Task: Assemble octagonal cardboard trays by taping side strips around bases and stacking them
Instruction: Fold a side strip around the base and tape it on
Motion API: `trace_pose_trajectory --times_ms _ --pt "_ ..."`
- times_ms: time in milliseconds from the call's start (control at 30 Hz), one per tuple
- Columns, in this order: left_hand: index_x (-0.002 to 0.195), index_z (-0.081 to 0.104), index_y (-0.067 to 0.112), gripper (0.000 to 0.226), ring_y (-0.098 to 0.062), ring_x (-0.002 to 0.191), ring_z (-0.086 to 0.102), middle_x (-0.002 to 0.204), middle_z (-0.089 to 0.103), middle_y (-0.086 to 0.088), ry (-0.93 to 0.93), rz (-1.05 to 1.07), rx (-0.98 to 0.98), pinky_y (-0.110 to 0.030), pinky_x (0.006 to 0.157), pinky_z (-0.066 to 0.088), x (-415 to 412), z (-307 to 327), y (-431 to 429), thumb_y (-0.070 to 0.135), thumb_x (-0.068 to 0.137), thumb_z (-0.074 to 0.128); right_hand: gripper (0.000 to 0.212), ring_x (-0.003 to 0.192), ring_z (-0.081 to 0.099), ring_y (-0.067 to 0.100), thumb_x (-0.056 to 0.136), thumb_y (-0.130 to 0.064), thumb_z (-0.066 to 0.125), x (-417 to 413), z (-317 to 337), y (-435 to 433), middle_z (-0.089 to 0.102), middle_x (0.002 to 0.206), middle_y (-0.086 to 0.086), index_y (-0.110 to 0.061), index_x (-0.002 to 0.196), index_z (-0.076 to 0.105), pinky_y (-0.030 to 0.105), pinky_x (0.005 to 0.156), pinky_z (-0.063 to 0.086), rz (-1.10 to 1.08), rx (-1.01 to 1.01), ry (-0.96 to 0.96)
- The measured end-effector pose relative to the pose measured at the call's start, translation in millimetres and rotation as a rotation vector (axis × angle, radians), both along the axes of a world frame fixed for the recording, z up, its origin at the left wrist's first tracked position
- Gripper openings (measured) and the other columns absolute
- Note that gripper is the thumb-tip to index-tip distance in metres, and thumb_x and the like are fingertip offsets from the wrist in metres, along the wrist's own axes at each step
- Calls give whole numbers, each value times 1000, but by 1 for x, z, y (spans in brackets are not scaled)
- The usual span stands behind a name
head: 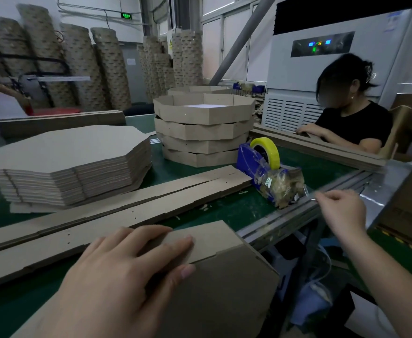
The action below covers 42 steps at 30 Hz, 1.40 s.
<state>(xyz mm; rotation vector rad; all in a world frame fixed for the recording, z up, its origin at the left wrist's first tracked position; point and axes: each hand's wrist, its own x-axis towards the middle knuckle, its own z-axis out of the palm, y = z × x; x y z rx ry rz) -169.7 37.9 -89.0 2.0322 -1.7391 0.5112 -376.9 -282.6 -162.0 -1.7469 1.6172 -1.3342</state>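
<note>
My left hand (131,272) rests flat on a partly built cardboard tray (224,284) at the table's near edge, fingers across its folded side panel and thumb on the panel below. My right hand (341,213) is off the table's right edge and pinches the end of a clear tape strip (311,196) that runs from the blue tape dispenser (248,162) with its yellow roll (268,150). Long side strips (127,203) lie across the green table. A stack of flat octagonal bases (71,162) sits at the left. Finished trays (202,132) are stacked at the middle back.
A metal rail (285,220) borders the table on the right. Another person in a black shirt (351,123) sits at the far right with more strips. More strips (58,123) lie at the back left. Tall columns of trays (110,69) line the back wall.
</note>
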Motion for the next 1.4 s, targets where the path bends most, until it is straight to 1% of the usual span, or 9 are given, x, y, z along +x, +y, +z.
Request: trace_pose_trajectory --times_ms 100,333,500,667,900,1033,1133,1200,1400 --pt "105 71 45 41 -15 85 67 103 68 18 7 -8 27 -33 64 54 0 -1 -1 60 77 44 7 88 54 20 85 -16 69 11 17 48 57 93 8 -12 79 70 29 76 37 168 -102 -124" --pt "107 68 46 45 -13 86 66 104 66 20 19 -25 29 -34 62 55 2 -3 -3 61 70 47 29 44 46 0 63 -46 68 47 50 207 55 49 -8 -21 75 76 10 46 35 800 42 -630" --pt "103 69 44 44 -7 88 58 101 67 19 23 -42 1 -31 60 53 2 -3 -3 59 68 48 28 26 29 5 51 -27 93 74 38 246 37 31 -2 -7 62 76 14 32 22 742 484 -784" --pt "102 72 41 45 -15 82 66 99 68 16 -7 -34 -24 -31 59 51 0 -4 -2 57 68 47 35 23 21 9 40 -25 73 86 36 251 30 30 4 6 54 68 11 30 17 599 651 -957" --pt "99 67 38 41 -7 88 54 99 67 17 15 -79 -20 -29 61 50 -2 -3 -4 55 63 58 37 23 20 9 37 -36 73 85 40 252 29 30 5 -1 49 68 11 30 16 562 692 -901" --pt "106 47 56 88 -8 89 58 105 59 31 101 -139 18 -23 63 44 1 -4 -5 24 39 93 36 23 21 9 36 -39 72 83 38 250 29 30 4 -4 47 67 12 31 16 597 717 -852" --pt "108 49 53 57 -17 85 67 109 65 13 -73 -184 87 -33 61 53 2 -2 -1 39 56 68 37 23 21 11 38 -38 72 79 36 246 29 31 5 -3 48 68 13 31 17 667 750 -820" --pt "109 54 53 40 -16 87 65 108 64 13 -26 -155 65 -33 62 54 5 0 3 49 69 53 37 24 25 12 40 -36 73 75 35 243 32 33 7 -2 55 72 14 31 20 751 799 -763" --pt "91 67 53 28 -11 86 66 99 66 19 48 -87 3 -31 65 51 -6 4 0 61 80 42 40 32 32 14 45 -40 73 66 31 233 37 37 8 -7 67 76 19 36 25 922 805 -580"
